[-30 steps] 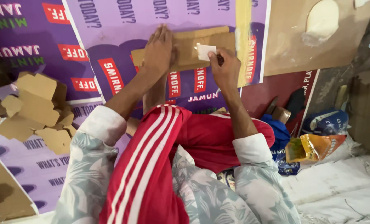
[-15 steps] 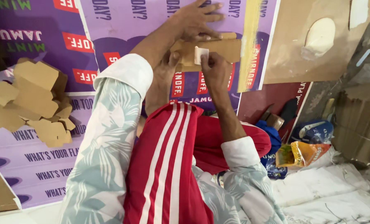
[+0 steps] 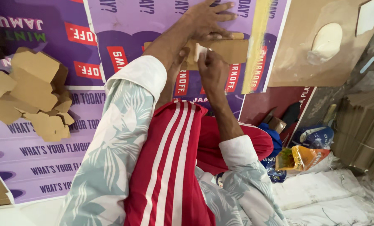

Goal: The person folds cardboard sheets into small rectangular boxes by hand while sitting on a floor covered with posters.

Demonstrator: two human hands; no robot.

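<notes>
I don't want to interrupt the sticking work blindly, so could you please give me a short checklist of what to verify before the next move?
1. Left hand flat on the cardboard piece, pinning it: ok.
2. Right hand pinching the small white strip: ok.
3. Cardboard piece lying on the purple poster: ok.
4. White strip fully stuck down: cannot tell, fingers cover it.
5. Spare cardboard pieces stacked at the left, apart from both hands: ok.

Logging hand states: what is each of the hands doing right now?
Left hand: open, fingers spread, pressed flat on the cardboard piece.
Right hand: closed, pinching a small white piece at the cardboard.
</notes>
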